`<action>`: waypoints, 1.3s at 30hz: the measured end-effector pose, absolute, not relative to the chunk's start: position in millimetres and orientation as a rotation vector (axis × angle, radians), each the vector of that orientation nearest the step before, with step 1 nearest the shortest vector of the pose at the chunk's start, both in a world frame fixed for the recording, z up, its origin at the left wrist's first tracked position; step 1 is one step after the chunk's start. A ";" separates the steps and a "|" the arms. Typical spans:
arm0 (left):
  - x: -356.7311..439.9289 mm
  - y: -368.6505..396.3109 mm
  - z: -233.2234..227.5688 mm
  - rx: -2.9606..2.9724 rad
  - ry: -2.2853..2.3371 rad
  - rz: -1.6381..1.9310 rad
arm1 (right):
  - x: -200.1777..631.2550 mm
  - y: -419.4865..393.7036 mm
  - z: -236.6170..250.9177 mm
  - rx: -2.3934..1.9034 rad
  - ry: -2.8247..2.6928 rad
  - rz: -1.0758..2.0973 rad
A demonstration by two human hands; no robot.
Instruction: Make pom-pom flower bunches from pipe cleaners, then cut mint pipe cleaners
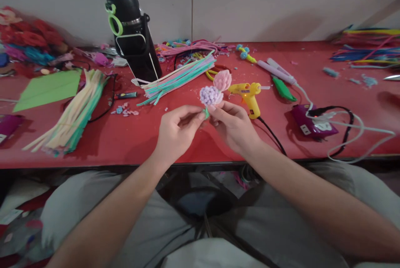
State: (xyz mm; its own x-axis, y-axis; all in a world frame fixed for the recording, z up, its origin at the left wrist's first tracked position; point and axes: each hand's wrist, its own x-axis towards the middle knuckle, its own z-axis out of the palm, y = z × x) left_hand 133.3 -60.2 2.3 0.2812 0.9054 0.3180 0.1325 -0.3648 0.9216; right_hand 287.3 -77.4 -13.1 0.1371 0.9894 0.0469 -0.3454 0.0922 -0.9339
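Note:
Between both hands, over the front of the red table, is a pipe-cleaner flower (211, 95) with a lilac, bobbly head and a bit of green below it. My left hand (178, 128) pinches the green part with thumb and fingertips. Just under the lilac head, my right hand (233, 125) grips the flower from the other side. A pink, bud-shaped pipe-cleaner piece (222, 80) shows right behind the lilac head; whether it is joined to it I cannot tell. Close beyond my right hand lies a yellow glue gun (250, 95) with a black cord.
A black bottle (134, 38) stands behind pastel pipe cleaners (181, 77). Another bundle (70, 113) lies left, by green sheets (48, 88). On the right are a lilac hair-iron-like tool (276, 71), a purple power strip (312, 122) with tangled cords, and colourful pipe cleaners (365, 53).

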 end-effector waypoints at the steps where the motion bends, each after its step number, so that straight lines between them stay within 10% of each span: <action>1: 133.3 -61.7 1.1 1.789 0.969 1.185 | 285.7 -78.1 -12.9 -0.962 -0.890 1.197; 21: 128.2 -47.2 -15.2 2.984 0.861 1.222 | 275.3 -81.1 -17.8 -0.925 -0.579 1.326; 39: 135.6 -49.4 1.3 2.533 0.941 1.129 | 277.2 -83.0 -11.6 -0.923 -0.569 1.186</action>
State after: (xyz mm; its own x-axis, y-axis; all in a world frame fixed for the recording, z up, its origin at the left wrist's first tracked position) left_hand 135.6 -49.4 1.3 0.5018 0.6310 0.5917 0.4684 -0.7733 0.4274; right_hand 277.2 -83.0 -11.6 0.3061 0.9482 -0.0852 -0.5268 0.0941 -0.8447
